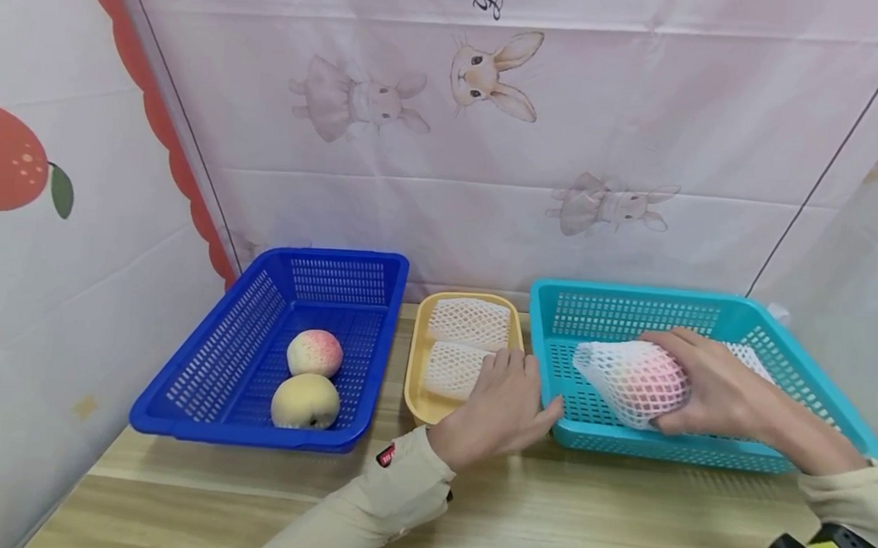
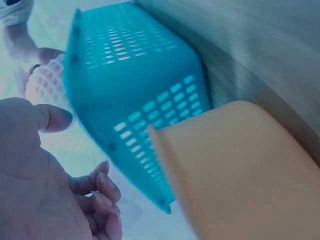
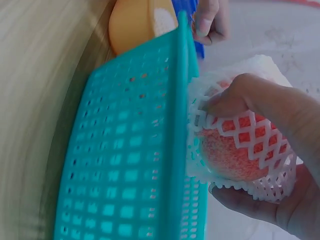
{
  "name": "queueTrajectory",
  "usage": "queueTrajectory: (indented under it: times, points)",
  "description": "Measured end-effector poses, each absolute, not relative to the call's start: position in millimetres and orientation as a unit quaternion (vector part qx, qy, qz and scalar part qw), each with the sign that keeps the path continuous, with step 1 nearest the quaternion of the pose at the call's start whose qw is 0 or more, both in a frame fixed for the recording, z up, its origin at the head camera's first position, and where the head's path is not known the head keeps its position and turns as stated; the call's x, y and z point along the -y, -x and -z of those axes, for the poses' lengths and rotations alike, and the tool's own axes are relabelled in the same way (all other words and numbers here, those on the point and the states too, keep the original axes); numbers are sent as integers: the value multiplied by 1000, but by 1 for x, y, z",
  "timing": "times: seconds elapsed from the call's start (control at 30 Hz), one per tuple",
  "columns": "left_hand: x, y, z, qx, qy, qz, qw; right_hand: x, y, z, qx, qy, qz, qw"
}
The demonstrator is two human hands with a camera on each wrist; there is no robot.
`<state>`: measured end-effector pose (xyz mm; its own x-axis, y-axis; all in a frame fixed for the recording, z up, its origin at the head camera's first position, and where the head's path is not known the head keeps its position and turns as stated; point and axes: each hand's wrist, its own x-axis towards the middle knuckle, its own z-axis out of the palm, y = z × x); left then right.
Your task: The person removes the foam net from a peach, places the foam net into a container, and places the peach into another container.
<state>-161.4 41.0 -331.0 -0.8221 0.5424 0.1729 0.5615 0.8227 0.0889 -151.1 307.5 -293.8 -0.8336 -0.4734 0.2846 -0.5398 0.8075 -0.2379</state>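
My right hand (image 1: 716,384) grips a pink peach (image 3: 235,152) wrapped in a white foam net (image 1: 630,379), held over the teal basket (image 1: 705,460). In the right wrist view the thumb presses the net from one side and fingers curl round the other. My left hand (image 1: 503,397) hovers over the front right of the yellow tray (image 1: 419,405), beside the teal basket's left rim. Its fingers are loosely bent with nothing held in the left wrist view. Two flat white foam nets (image 1: 470,321) lie in the yellow tray, the nearer one partly behind the left fingers.
On the left stands a blue basket (image 1: 252,434) holding a pink-and-cream peach (image 1: 315,354) and a yellowish fruit (image 1: 306,401). Another piece of white netting (image 1: 751,358) shows behind the right hand in the teal basket. A rabbit-print curtain (image 1: 413,206) hangs behind the wooden table (image 1: 545,520).
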Motion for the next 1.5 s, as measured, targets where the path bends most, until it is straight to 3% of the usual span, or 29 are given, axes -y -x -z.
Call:
queueTrajectory:
  times: [0.13,0.47,1.0,1.5]
  points:
    - [-27,154,317,945,295,131,51,-295,142,286,937,-287,-161,113]
    - [5,125,300,903,361,218,84,-257,116,275,917,-346,-143,135]
    - [44,83,320,906,362,204,82,-205,80,312,911,-349,-164,143]
    - [59,79,336,911,347,218,52,-187,70,336,928,-305,-205,55]
